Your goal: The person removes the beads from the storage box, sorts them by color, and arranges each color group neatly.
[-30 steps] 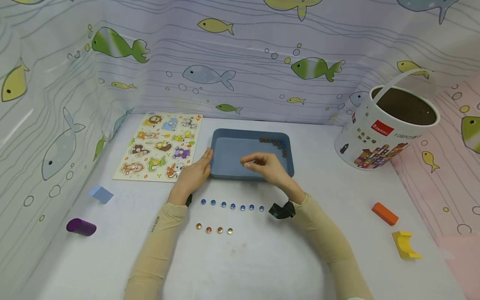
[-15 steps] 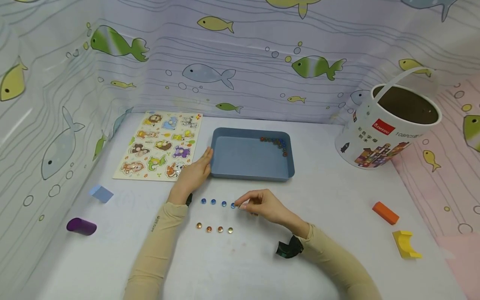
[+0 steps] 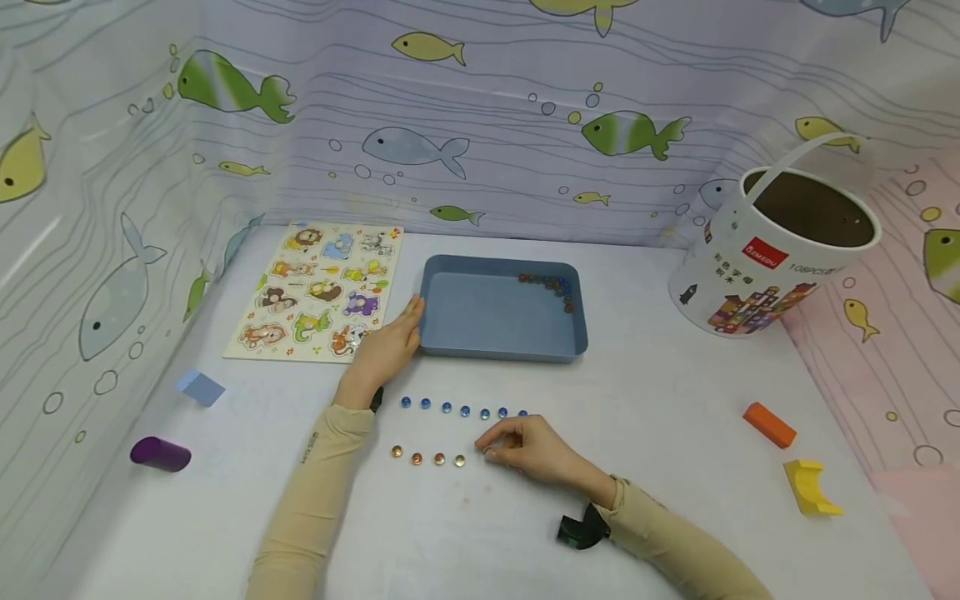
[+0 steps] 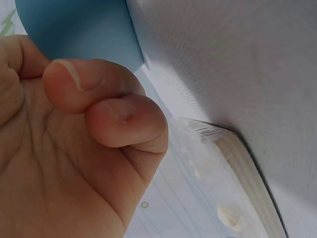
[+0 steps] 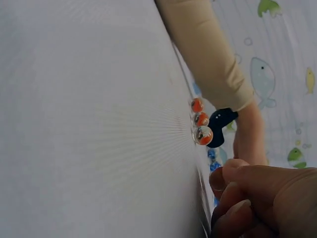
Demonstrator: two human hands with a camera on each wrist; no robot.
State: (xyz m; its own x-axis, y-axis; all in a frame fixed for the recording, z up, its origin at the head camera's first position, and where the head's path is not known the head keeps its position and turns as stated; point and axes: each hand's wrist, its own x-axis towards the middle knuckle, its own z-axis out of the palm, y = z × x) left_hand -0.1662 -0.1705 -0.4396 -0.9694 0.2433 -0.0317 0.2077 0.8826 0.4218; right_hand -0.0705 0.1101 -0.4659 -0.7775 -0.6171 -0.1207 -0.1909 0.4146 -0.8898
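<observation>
Marbles: orange row point(image 3: 427, 457) of four on the white table point(image 3: 675, 400), nearest the body. Right hand point(image 3: 528, 450) down on the table just right of that row's end, fingertips point(image 3: 491, 452) pinched together at the spot where a fifth bead would sit; whether a marble is between them, cannot tell — hidden in head view, out of frame in right wrist view, where three orange marbles point(image 5: 200, 121) show in line ahead of curled fingers point(image 5: 233, 183).

Blue row point(image 3: 463, 409) of seven just beyond, parallel, apart from the orange row.

Left hand point(image 3: 386, 350) further on, flat and relaxed, fingers straight against the left wall of the blue tray point(image 3: 495, 350); gripping nothing, steadying only. Left wrist view: thumb point(image 4: 89, 87) loosely bent beside the tray corner point(image 4: 79, 29).

Remaining marbles point(image 3: 551, 286) clustered in the tray's far right corner.

Judged step: extending the orange row by one. Next move likely calls for a gentle release in line with the row, without nudging the neighbour.

Beyond: animal puzzle board point(image 3: 318, 292) left of tray, white bucket point(image 3: 772, 250) far right.
</observation>
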